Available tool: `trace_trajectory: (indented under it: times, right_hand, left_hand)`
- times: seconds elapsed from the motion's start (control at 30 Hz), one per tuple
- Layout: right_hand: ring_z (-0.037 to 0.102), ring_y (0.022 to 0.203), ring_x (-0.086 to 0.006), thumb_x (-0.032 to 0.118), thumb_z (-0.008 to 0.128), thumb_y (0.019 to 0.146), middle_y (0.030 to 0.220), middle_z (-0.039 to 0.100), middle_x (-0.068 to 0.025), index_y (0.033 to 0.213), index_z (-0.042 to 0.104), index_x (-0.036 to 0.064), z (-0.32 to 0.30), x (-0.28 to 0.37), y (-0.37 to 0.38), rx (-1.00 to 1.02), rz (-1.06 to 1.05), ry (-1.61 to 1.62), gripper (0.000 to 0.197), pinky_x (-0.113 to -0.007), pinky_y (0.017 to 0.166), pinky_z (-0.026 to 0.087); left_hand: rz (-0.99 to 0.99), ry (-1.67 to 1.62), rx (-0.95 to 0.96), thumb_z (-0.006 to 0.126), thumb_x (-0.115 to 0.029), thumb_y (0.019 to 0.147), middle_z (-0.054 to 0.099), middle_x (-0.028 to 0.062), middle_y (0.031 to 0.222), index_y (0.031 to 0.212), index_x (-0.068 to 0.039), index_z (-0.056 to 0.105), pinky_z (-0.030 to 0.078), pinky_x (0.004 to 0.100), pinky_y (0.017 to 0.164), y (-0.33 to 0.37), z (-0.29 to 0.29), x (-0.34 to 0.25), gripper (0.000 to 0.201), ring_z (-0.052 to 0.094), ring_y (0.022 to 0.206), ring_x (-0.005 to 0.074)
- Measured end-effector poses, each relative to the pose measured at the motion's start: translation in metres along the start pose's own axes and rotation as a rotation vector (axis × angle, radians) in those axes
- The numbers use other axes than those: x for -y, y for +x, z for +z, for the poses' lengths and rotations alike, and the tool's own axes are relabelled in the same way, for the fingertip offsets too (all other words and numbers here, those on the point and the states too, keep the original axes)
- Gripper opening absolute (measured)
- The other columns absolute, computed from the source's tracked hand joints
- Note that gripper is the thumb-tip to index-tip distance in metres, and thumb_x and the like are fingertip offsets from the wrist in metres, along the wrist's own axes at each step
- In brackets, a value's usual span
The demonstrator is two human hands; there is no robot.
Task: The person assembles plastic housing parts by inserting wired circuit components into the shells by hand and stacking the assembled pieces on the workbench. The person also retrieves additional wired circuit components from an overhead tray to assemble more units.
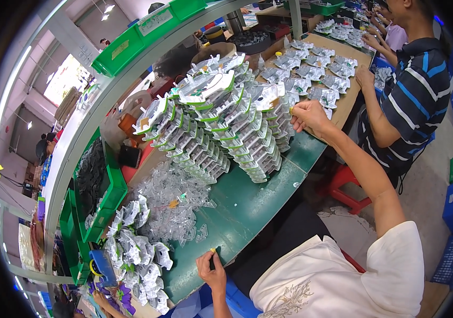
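Note:
My left hand (211, 270) is over the front edge of the green table, fingers loosely bent and apart, with nothing visible in it. A small yellow cover (213, 250) sits on one fingertip. My right hand (310, 117) reaches out beside tall stacks of silver plastic housings with green edges (242, 132). Its fingers are curled but apart, a yellow tip shows on one, and no held part is visible. Left of the stacks lies a heap of clear plastic pieces (171, 204). Nearer, loose silver housings (141, 249) are piled up.
Green bins (115, 185) with dark parts line the left side under a curved metal frame. Rows of silver housings (311, 71) lie on a brown board at the far right. A co-worker in a striped shirt (417, 90) stands there by a red stool (346, 185).

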State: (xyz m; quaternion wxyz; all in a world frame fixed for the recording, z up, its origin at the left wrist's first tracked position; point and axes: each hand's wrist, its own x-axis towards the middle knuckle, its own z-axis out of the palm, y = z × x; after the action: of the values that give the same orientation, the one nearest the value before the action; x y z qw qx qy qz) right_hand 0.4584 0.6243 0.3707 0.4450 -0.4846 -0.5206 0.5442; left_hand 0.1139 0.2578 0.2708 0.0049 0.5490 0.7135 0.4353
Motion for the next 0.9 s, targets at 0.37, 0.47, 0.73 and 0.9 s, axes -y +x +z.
trace_trajectory:
  times: [0.37,0.47,0.73,0.9]
  right_hand:
    - [0.065,0.058,-0.0140,0.016,0.060,0.093,0.077,0.067,-0.0098,0.088,0.067,-0.0030,-0.007,-0.010,-0.014,-0.026,0.016,-0.005,0.021,-0.026,0.051,0.055]
    - [0.064,0.058,-0.0130,0.016,0.057,0.095,0.076,0.067,-0.0086,0.088,0.067,-0.0026,0.007,-0.014,-0.022,-0.056,-0.045,-0.083,0.022,-0.026,0.050,0.053]
    - [0.059,0.051,-0.0081,0.012,0.066,0.093,0.069,0.066,-0.0053,0.096,0.071,-0.0014,0.017,-0.007,-0.075,-0.163,-0.331,-0.337,0.015,-0.022,0.046,0.046]
    - [0.062,0.055,-0.0089,0.016,0.063,0.094,0.077,0.068,-0.0056,0.107,0.070,-0.0032,-0.007,-0.006,-0.017,-0.187,-0.283,-0.222,0.024,-0.022,0.047,0.050]
  left_hand:
    - [0.043,0.010,-0.020,0.070,0.006,0.081,0.069,0.0117,0.092,0.095,-0.002,0.067,0.049,0.0391,0.077,-0.002,0.001,-0.001,0.017,0.063,0.085,0.0310]
    - [0.038,0.007,-0.043,0.069,0.007,0.081,0.070,0.0130,0.093,0.093,-0.001,0.067,0.049,0.0391,0.077,-0.006,-0.006,0.003,0.015,0.063,0.084,0.0315]
    - [0.042,-0.063,-0.035,0.070,0.007,0.081,0.070,0.0141,0.091,0.092,0.001,0.068,0.051,0.0385,0.078,0.008,0.004,-0.001,0.013,0.064,0.084,0.0316]
    - [0.053,-0.014,-0.046,0.071,0.006,0.080,0.070,0.0131,0.093,0.094,-0.001,0.068,0.050,0.0395,0.078,-0.004,-0.005,0.007,0.016,0.063,0.085,0.0320]
